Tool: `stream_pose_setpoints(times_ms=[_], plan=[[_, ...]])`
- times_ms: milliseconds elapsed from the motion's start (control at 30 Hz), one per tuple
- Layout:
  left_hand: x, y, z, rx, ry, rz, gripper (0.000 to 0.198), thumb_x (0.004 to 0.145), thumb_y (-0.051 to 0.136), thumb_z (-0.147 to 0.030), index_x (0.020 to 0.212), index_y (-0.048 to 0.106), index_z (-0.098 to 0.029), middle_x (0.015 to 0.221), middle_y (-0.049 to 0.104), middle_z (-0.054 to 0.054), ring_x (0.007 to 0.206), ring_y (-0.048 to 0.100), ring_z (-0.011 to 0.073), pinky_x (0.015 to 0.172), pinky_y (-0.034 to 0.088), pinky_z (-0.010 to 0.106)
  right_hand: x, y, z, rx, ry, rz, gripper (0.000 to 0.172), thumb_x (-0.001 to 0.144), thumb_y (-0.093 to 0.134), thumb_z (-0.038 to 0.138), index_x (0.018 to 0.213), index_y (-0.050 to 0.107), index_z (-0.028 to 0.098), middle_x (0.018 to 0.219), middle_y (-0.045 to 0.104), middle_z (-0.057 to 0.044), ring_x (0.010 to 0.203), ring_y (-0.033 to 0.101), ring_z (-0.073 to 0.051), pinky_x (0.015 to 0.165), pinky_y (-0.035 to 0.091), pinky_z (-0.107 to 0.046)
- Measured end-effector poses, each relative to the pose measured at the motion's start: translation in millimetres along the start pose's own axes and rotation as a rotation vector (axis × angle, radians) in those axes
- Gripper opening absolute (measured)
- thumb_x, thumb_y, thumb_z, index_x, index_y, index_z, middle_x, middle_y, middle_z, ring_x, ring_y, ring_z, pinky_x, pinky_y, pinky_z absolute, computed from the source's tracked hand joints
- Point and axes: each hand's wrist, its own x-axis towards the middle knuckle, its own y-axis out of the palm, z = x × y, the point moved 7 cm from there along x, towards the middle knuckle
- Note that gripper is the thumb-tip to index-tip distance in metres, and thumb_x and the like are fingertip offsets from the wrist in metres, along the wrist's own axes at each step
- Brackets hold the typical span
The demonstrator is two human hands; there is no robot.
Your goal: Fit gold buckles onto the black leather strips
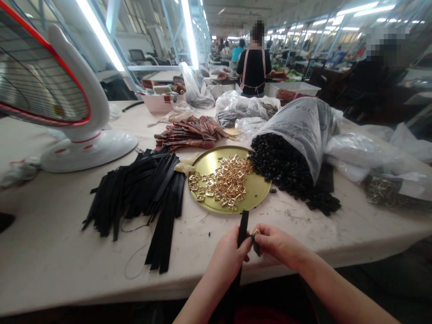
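My left hand (232, 245) is closed round a black strap (243, 225), whose one end sticks up past the thumb while the rest hangs below the table edge. Close beside it, my right hand (272, 240) pinches a small gold buckle (255, 233) with a short black piece at it; the fingers partly cover both. Just beyond my hands lies a round gold tray (216, 208) bearing a heap of gold buckles (231, 177). To the left is a pile of black straps (135, 189). Small black pieces (283, 162) spill from a plastic bag (300, 126) on the right.
A white fan with a red rim (97, 148) stands at the left. Brown strips (192, 132) and plastic bags (243, 108) lie behind the tray. A bag of metal parts (384, 189) sits far right. A person in an apron (254, 67) stands beyond the table.
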Motion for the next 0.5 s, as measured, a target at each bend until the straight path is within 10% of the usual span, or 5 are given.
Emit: stream_pose_setpoints(times_ms=[500], plan=[[-19,1.2,-15,-0.094,0.013,0.116,0.017,0.076,0.05,-0.024,0.088,0.059,-0.015,0.074,0.063,0.002,0.056,0.054,0.0098,0.053,0.043,0.021,-12,-11,25,-0.251,-0.209,-0.29,0.037,0.071,0.065,0.043,0.064,0.037,0.02,0.052,0.048,0.007,0.05,0.047,-0.01,0.051,0.036,-0.024]])
